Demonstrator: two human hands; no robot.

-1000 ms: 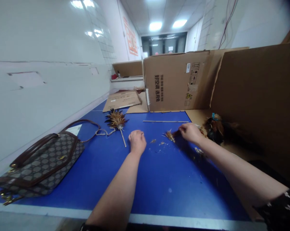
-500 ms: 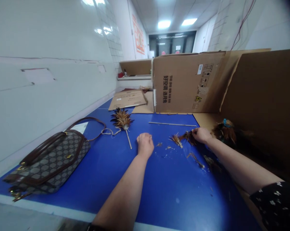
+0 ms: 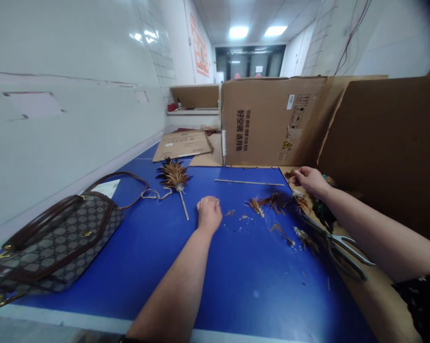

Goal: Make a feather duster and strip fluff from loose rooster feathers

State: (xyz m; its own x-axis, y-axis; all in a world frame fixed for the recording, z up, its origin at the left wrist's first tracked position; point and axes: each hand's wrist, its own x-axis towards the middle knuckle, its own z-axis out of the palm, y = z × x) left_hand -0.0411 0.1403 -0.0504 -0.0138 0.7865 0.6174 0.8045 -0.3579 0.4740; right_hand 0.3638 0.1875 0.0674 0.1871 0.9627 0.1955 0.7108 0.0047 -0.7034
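My left hand (image 3: 209, 214) rests on the blue table as a closed fist. Its palm is turned from view, so anything inside is hidden. Over the table's right edge, my right hand (image 3: 310, 181) pinches a small brown feather tuft (image 3: 289, 176) between thumb and fingers. Just beneath it lies another feather bunch (image 3: 302, 201). Several more are spread between my hands, among them a light-tipped bunch (image 3: 256, 207) and a darker one (image 3: 275, 203). A thin stick (image 3: 248, 182) lies beyond them. To the left of my fist is a feather duster (image 3: 175, 177) with a pale handle.
Scissors (image 3: 339, 250) lie partly open at the right edge, near dark feathers (image 3: 324, 214). A patterned handbag (image 3: 65, 243) occupies the left side. A large cardboard box (image 3: 272, 124) stands at the back, with flat cardboard (image 3: 182, 144) beside it. Feather scraps (image 3: 244, 217) dot the table.
My right hand has lifted away from the dark feather bunch and moved to the right and back, with a small tuft in its fingers. The scissors have come into view. My left fist stays put.
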